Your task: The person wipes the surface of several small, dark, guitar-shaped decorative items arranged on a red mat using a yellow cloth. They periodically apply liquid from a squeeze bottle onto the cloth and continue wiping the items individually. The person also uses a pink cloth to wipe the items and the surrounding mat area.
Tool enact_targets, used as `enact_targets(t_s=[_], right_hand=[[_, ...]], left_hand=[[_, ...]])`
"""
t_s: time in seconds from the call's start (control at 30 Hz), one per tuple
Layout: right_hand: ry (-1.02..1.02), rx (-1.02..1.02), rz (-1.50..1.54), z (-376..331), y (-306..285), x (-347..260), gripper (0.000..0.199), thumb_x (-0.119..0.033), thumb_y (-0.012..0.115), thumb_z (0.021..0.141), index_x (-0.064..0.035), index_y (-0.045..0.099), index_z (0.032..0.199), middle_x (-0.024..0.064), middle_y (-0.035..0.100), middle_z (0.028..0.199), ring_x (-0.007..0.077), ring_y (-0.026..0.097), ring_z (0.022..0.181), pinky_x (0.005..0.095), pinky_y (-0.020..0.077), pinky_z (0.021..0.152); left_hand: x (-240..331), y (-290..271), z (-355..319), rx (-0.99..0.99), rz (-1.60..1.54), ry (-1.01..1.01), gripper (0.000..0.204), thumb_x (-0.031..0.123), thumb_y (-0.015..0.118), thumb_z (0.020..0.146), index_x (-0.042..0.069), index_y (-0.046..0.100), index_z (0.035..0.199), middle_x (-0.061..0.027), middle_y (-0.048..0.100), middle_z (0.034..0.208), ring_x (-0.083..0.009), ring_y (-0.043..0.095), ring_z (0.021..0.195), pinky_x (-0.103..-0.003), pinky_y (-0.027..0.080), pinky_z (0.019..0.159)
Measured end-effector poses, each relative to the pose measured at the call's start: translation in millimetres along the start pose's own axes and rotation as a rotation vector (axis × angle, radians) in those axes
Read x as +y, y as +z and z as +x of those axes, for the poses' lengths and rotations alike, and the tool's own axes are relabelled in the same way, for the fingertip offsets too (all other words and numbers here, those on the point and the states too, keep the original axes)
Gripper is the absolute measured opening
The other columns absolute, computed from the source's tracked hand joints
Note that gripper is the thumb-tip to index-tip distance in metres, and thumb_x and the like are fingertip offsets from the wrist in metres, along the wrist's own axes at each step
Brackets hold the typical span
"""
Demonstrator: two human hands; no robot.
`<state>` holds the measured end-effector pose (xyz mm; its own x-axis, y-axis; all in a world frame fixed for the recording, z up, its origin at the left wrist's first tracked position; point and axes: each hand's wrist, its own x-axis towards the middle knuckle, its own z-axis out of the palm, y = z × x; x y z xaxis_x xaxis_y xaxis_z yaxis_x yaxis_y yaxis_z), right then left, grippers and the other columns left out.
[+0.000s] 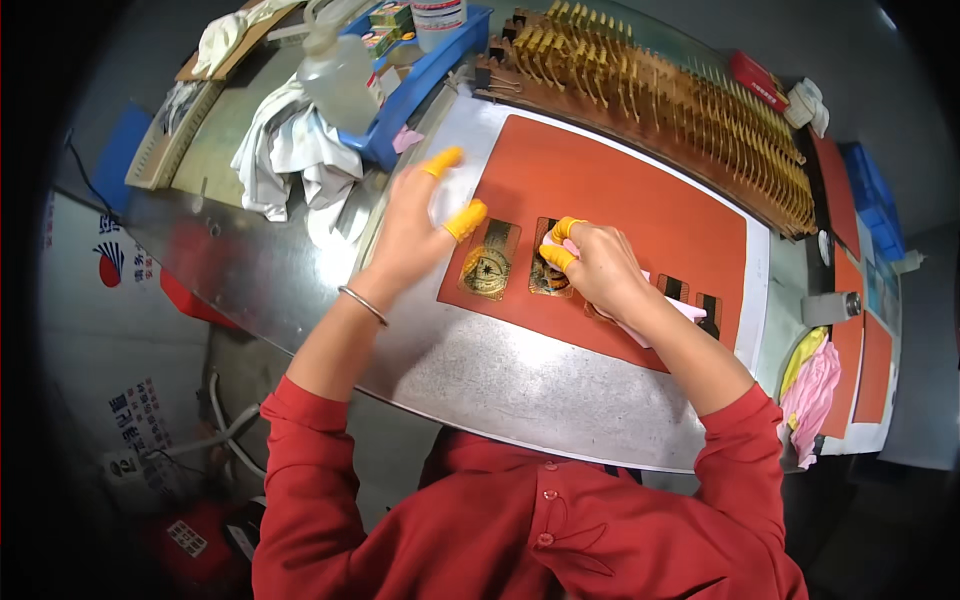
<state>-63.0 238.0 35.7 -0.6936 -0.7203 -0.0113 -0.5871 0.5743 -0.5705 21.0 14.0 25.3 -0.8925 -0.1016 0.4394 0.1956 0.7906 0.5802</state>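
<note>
Yellow finger cots cover the thumb and a fingertip of my left hand (412,222), which hovers over the left edge of an orange-red mat (600,180). Its fingers are spread and nothing is between them. Just right of it, a gold-and-black patterned metal card (488,268) lies flat on the mat. My right hand (605,265), also in yellow finger cots, presses a folded pink cloth (684,307) onto a second patterned card (546,281). The hand partly hides this card and most of the cloth. Two smaller dark pieces (673,288) show beyond my right wrist.
A wooden rack (640,85) of gold-coloured upright pieces stands along the far side. Back left, a blue tray (425,85) holds a squeeze bottle (338,82) and small boxes, beside white cloths (290,150). Pink and yellow cloths (812,390) hang at the right edge.
</note>
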Motion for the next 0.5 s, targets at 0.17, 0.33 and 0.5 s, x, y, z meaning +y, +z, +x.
enact_targets(t_s=[0.17,0.33,0.5], right_hand=[[-0.081,0.071,-0.171,5.9,18.3,6.8,0.015,-0.013,0.061,0.08,-0.0003,0.064,0.088,0.0206,0.061,0.076,0.0349,0.06,0.069,0.0416,0.0462,0.063],[-0.123,0.129,-0.214,0.8,26.2,8.8,0.017,-0.009,0.062,0.073,0.0029,0.057,0.062,0.0187,0.059,0.068,0.0358,0.058,0.06,0.0449,0.0453,0.055],[-0.095,0.05,-0.239,-3.1,24.7,4.5,0.011,-0.01,0.061,0.078,-0.0027,0.065,0.085,0.0177,0.061,0.073,0.0331,0.06,0.064,0.039,0.0468,0.059]], left_hand=[[-33.8,-3.5,-2.2,0.246,-0.133,-0.157,0.036,0.006,0.061,0.078,-0.002,0.053,0.113,-0.0108,0.061,0.101,-0.0216,0.059,0.091,-0.029,0.042,0.085],[-41.8,-0.2,-4.6,0.221,-0.138,-0.127,0.032,0.006,0.06,0.08,-0.002,0.054,0.111,-0.0107,0.061,0.096,-0.0203,0.059,0.089,-0.03,0.044,0.082],[-38.9,2.7,-9.1,0.173,-0.142,-0.158,0.031,0.007,0.06,0.08,0.001,0.056,0.111,-0.0105,0.061,0.097,-0.0209,0.059,0.09,-0.031,0.044,0.082]])
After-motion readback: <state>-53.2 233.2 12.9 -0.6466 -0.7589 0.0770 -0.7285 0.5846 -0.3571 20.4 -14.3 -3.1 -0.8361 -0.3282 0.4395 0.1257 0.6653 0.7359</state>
